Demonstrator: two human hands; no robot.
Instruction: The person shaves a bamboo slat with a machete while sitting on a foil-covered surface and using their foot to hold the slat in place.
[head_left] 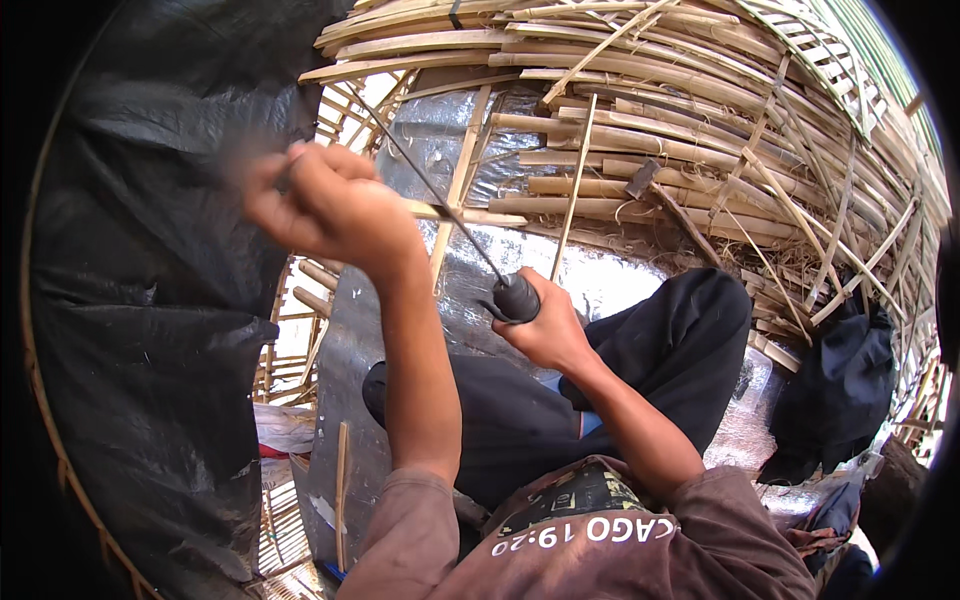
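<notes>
My right hand [548, 325] is wrapped round the dark handle of a long-bladed knife [425, 183]. Its thin grey blade, seen nearly edge-on, points up and to the left. A narrow bamboo strip [485, 216] lies across the blade near its middle and runs behind my left wrist. Raised at the left, my left hand [325, 205] is closed and partly smeared by motion. Something dark and blurred shows by its fingers, too unclear to name. Whether the left hand also touches the strip is hidden.
A big stack of split bamboo [660, 110] lies beyond me to the right, with loose strips leaning on it. Black sheeting [150, 300] hangs along the left. My crossed legs [660, 340] rest on silvery sheeting [350, 400]. A dark cloth [835, 385] lies at the right.
</notes>
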